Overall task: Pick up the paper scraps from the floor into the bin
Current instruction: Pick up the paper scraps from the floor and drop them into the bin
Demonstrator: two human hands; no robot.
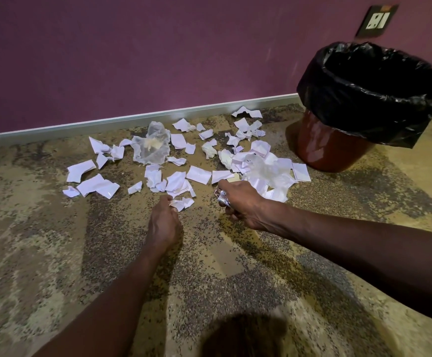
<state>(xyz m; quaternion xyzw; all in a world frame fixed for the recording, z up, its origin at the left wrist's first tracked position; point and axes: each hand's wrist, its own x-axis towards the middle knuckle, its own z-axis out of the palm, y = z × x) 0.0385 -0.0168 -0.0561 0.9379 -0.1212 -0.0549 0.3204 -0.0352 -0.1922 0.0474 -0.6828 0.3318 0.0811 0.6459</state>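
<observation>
Several white paper scraps (198, 173) lie scattered on the patterned carpet in front of the wall. My left hand (163, 222) reaches down at the near edge of the pile, its fingertips pinched on a small crumpled scrap (182, 203). My right hand (243, 203) hovers just to the right, fingers closed around a crumpled wad of scraps (220, 196). The brown bin (323, 148) with a black liner (372, 114) stands at the right, beyond the pile, its mouth open towards me.
Two pieces of clear plastic film lie among the scraps, one at the back centre (153, 145) and one near the bin (263, 168). A purple wall with a pale skirting board (132, 118) bounds the far side. A wall socket (377, 20) sits above the bin.
</observation>
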